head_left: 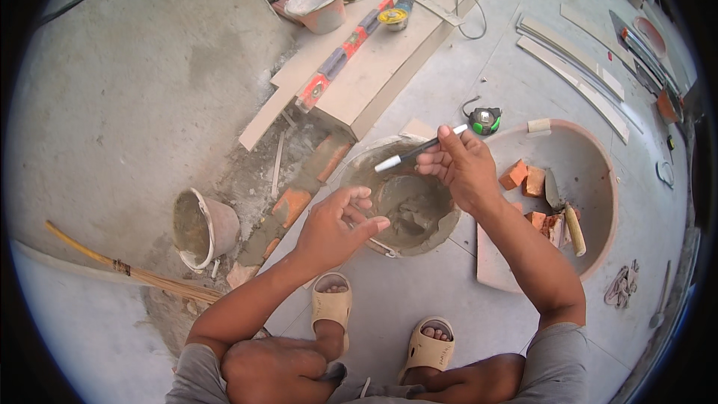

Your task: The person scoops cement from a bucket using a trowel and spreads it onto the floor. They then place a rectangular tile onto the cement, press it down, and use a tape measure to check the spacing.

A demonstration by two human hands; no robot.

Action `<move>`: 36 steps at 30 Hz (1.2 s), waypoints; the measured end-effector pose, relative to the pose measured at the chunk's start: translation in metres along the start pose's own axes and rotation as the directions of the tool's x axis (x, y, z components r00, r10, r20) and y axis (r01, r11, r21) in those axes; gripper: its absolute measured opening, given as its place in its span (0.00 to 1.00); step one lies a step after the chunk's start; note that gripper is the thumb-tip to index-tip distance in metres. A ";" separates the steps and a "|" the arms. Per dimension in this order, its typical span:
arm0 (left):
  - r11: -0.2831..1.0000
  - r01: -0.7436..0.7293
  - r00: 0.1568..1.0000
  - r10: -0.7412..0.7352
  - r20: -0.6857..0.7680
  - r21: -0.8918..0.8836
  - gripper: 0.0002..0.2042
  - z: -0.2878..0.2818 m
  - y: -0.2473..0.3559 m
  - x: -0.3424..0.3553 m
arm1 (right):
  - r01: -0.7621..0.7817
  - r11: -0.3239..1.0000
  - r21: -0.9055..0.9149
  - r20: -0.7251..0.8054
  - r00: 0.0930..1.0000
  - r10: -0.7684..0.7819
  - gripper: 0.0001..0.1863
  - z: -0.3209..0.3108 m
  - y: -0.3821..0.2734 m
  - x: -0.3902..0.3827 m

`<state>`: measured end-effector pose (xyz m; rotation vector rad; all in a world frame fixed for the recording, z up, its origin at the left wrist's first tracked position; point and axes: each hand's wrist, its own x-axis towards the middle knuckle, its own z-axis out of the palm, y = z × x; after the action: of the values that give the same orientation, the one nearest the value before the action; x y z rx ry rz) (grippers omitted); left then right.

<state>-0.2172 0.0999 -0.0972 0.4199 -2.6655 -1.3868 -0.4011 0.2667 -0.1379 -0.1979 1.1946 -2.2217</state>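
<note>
A black marker with white ends (407, 154) is pinched between the thumb and fingers of my right hand (465, 167), above a bucket of wet mortar (428, 243). My left hand (334, 224) hovers by the bucket's left side, fingers loosely curled and thumb apart, with nothing in it. Right of the bucket lies a wide shallow tub (607, 194) holding broken red bricks (514, 175) and a trowel (574, 229) with a wooden handle. My right forearm covers part of the tub.
A black and green tape measure (486, 120) lies beyond the bucket. A red spirit level (344, 57) and an angle grinder (396, 15) rest on the tiled step (396, 67). A small bucket (217, 226) and a broom (142, 272) are at left; cut tile strips (574, 78) lie at right.
</note>
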 end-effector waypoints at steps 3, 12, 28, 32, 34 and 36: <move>0.996 0.085 0.994 -0.086 -0.061 -0.029 0.29 -0.010 -0.023 -0.001 | 0.039 0.998 -0.050 -0.152 0.987 -0.046 0.21 -0.018 -0.025 0.040; 0.843 0.336 0.864 -0.453 0.218 0.421 0.34 -0.051 -0.115 -0.069 | -0.238 0.913 -0.331 -0.054 0.971 0.233 0.12 -0.092 0.010 -0.037; 0.525 0.644 0.366 -0.850 0.378 0.557 0.35 -0.087 -0.182 -0.249 | 0.003 0.890 -0.456 0.264 0.956 0.132 0.07 -0.061 0.021 -0.055; 0.533 0.615 0.472 -0.839 0.271 0.581 0.34 -0.099 -0.202 -0.224 | -0.037 0.870 -0.491 0.283 0.938 0.200 0.06 -0.059 0.023 -0.063; 0.561 0.547 0.574 -0.791 0.210 0.621 0.34 -0.105 -0.208 -0.199 | -0.014 0.833 -0.553 0.285 0.936 0.205 0.05 -0.057 0.024 -0.068; 0.568 0.454 0.666 -0.728 0.163 0.686 0.34 -0.103 -0.212 -0.172 | 0.030 0.771 -0.636 0.296 0.933 0.207 0.05 -0.056 0.027 -0.075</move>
<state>0.0105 -0.0466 -0.2055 1.3839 -3.5277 -0.6862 -0.3510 0.3381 -0.1814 -0.7598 1.6569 -1.5260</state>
